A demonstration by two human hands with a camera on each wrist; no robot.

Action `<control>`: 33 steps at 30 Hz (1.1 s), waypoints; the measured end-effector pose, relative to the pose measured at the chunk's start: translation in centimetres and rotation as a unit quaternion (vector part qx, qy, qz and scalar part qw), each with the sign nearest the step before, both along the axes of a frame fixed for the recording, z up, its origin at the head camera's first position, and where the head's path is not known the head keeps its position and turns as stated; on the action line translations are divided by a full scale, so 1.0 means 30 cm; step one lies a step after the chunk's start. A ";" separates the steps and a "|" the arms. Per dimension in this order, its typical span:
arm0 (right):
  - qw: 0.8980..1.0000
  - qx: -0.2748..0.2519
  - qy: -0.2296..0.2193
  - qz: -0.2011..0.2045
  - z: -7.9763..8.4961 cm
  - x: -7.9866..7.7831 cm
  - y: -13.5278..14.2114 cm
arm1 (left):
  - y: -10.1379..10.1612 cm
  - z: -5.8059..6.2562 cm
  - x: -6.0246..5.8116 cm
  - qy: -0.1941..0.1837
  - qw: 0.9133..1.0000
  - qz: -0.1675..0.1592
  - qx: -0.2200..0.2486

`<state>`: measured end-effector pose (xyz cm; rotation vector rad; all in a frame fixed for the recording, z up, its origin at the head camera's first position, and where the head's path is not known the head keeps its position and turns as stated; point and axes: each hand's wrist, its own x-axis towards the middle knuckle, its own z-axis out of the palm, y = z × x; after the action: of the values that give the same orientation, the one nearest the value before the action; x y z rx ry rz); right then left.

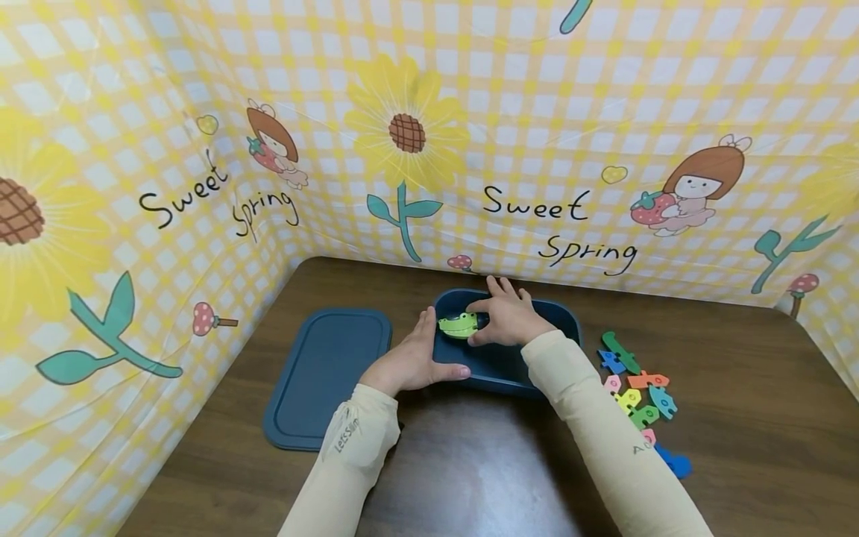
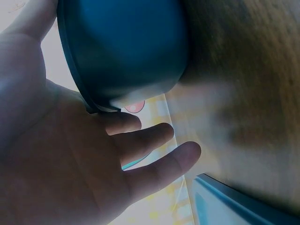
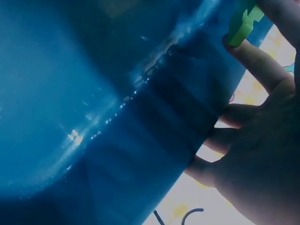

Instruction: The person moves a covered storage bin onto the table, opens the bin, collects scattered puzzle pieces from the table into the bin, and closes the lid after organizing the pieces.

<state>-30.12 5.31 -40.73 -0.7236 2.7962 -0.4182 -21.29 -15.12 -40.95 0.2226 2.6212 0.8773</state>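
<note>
A dark blue plastic box (image 1: 498,384) with rounded corners stands uncovered on the table. My right hand (image 1: 513,317) reaches over it and pinches a light green crocodile-head puzzle piece (image 1: 458,326) between thumb and index finger, above the inside of the box near its left end. In the right wrist view, only part of the green piece (image 3: 244,26) shows at the top edge; the other fingers spread over the box's rim. My left hand (image 1: 411,364) rests against the box's left front corner, fingers straight along the side, thumb along the front.
A matching blue lid (image 1: 329,373) lies flat left of the box. To the right are several colourful puzzle pieces (image 1: 629,400), a dark green one (image 1: 620,353) farthest back and a blue one (image 1: 674,461) nearest, partly behind the right sleeve. A checked cloth wall (image 1: 429,224) borders the table.
</note>
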 end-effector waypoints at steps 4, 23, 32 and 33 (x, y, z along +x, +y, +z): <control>1.000 0.011 0.014 -0.008 -0.011 -0.003 0.001 | 0.005 0.002 0.002 0.001 1.000 -0.001 0.000; 0.993 0.110 0.049 -0.011 -0.015 0.003 -0.023 | 0.006 0.010 -0.001 0.004 1.000 -0.005 0.004; 0.996 0.082 0.044 -0.002 -0.013 0.006 -0.013 | 0.003 0.002 0.003 0.004 1.000 -0.004 0.005; 0.996 0.075 0.041 -0.001 -0.010 0.006 -0.008 | 0.002 0.000 0.003 0.004 1.000 -0.003 0.005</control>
<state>-29.95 5.07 -41.04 -0.7186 2.8667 -0.1795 -21.21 -15.06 -40.95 0.2375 2.6228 0.8883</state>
